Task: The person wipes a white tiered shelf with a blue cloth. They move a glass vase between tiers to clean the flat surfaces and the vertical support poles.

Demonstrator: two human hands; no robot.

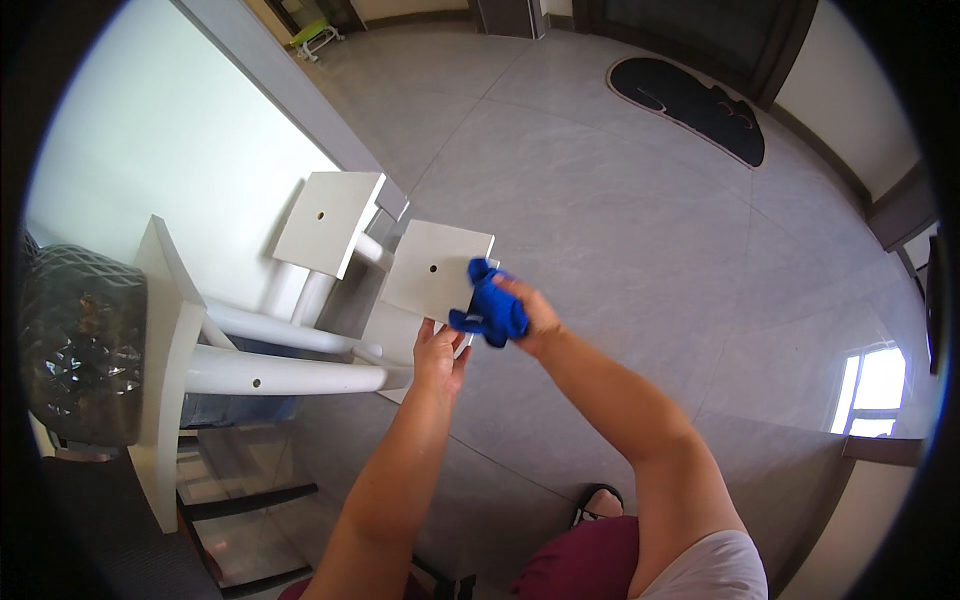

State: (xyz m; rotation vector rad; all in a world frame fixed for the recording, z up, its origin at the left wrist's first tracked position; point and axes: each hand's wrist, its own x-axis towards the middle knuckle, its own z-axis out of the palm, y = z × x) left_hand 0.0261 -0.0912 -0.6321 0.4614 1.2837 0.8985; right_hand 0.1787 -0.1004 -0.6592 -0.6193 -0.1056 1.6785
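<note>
My right hand (534,309) holds a crumpled blue cloth (495,306) against the right edge of a white square board (429,259) with a small dark hole in its middle. My left hand (441,356) grips the near edge of the same board, just left of the cloth. The board belongs to a white stand of several square boards on round posts. A second square board (322,219), also with a hole, sits higher up to the left. A thick white post (292,373) runs left to a larger white board (166,360).
Behind the stand is a white panel (180,127). At far left a dark translucent faceted container (86,345) stands by the large board. A bluish clear bin (240,409) lies beneath the posts. A black doormat (686,105) rests on the grey tile floor (600,210) by a door.
</note>
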